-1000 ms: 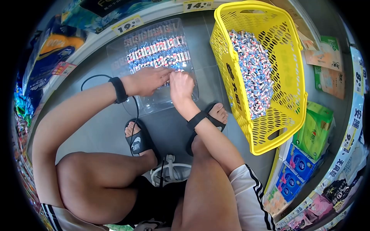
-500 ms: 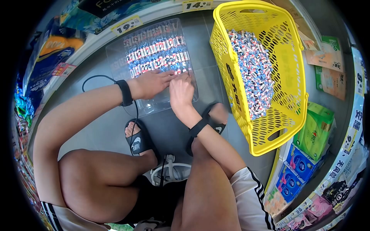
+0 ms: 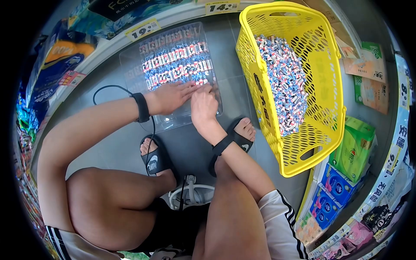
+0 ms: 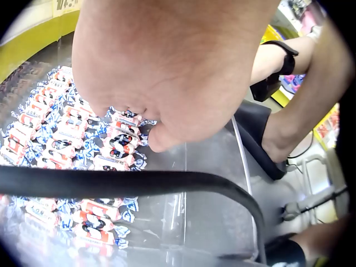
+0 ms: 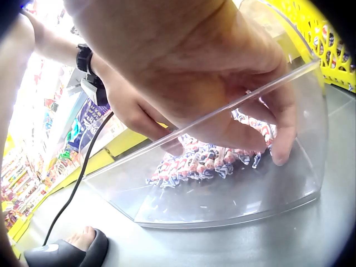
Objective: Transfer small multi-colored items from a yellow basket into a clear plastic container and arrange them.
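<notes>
A clear plastic box (image 5: 233, 218) on the floor contains rows of wrapped candies (image 3: 175, 55) in white, red and blue wrappers with twisted ends. My left hand (image 3: 171, 97) lies over the nearest row, its fingers extended and fingertips at the candies; in the left wrist view the back of that hand hides part of them. Beside it, my right hand (image 3: 204, 105) reaches over the box's wall with bent fingers. In the right wrist view its thumb and fingers (image 5: 285, 130) close around a candy (image 5: 262, 127) at the row's end, which they partly cover.
A yellow basket (image 3: 299, 161) holding a heap of similar candies stands right of the box. Shelves with tissue packs (image 3: 353, 147) line both sides. My sandalled feet (image 3: 157, 155) flank the space before the box, and a black cable (image 3: 154, 125) hangs from the left wrist.
Both hands have shifted slightly toward me, and more of the candy row beyond them shows. The right hand's fingers stay bent beside the left fingertips. Basket and box have not moved.
</notes>
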A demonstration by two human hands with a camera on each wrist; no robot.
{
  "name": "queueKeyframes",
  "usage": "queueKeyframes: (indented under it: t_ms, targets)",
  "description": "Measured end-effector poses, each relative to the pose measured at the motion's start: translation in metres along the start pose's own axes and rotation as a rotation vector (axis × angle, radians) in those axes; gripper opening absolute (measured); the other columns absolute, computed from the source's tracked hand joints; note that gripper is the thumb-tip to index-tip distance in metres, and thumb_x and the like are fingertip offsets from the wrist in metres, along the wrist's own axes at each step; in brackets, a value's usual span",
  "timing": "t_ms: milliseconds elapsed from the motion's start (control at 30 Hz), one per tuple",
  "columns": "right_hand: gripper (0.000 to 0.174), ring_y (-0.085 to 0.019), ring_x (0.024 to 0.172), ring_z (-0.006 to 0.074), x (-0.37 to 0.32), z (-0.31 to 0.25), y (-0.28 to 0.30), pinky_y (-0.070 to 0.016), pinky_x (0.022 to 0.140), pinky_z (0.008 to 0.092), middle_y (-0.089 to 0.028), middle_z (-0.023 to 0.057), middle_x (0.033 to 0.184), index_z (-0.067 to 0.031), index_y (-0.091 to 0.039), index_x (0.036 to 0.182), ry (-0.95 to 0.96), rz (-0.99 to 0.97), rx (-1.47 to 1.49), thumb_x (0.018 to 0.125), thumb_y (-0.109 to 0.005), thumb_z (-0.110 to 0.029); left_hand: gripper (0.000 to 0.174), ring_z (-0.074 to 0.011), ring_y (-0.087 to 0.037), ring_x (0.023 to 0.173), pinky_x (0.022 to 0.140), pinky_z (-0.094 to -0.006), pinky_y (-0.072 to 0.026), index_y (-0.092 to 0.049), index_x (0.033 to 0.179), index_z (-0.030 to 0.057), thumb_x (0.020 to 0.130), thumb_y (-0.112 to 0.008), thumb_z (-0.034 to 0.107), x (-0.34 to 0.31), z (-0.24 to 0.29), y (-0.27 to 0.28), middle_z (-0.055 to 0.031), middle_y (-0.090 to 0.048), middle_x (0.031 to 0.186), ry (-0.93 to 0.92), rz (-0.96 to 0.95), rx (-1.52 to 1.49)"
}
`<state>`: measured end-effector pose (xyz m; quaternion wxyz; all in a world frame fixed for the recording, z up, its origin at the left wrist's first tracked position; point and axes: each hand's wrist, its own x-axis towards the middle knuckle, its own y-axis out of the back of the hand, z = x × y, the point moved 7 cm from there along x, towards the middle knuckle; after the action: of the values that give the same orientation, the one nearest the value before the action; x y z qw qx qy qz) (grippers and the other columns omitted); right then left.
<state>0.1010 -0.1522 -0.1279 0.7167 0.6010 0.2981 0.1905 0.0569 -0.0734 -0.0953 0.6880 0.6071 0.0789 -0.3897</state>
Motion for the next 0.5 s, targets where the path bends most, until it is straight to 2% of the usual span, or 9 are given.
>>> queueKeyframes:
  t_ms: [200,267,500]
  targets:
    - [0.037,-0.074,0.081,0.0206,0.001,-0.001,0.001,-0.0616,0.061,0.0253,-0.064,0.0176,0.125,0.0064,-0.073,0.121,0.055,-0.065,0.071,0.095,-0.068,-0.019,0.067,-0.0301,-0.026,0.161,0.13,-0.0445,-0.0307,-0.039,0.16,-0.0022,0.096,-0.057,0.01,0.0,0.001,-0.01,-0.0142,-0.026,0.174,-0.011,-0.003,-0.003]
    - [0.039,-0.075,0.083,0.0197,0.003,-0.001,0.002,-0.0629,0.063,0.0259,-0.06,0.0208,0.135,0.0088,-0.071,0.124,0.026,-0.062,0.094,0.096,-0.067,-0.018,0.064,-0.0306,-0.028,0.16,0.13,-0.0446,-0.0314,-0.042,0.158,-0.0031,0.096,-0.057,0.01,0.001,0.001,-0.011,-0.0154,-0.031,0.172,-0.009,0.01,-0.01]
    - [0.042,-0.077,0.087,0.0223,0.004,0.0,0.011,-0.0645,0.067,0.0267,-0.054,0.0241,0.145,0.0113,-0.068,0.127,0.061,-0.101,0.165,0.095,-0.07,-0.015,0.063,-0.0304,-0.029,0.16,0.13,-0.0447,-0.0317,-0.043,0.157,-0.0036,0.097,-0.056,0.01,0.002,0.003,-0.009,-0.0161,-0.034,0.17,0.026,-0.069,-0.02]
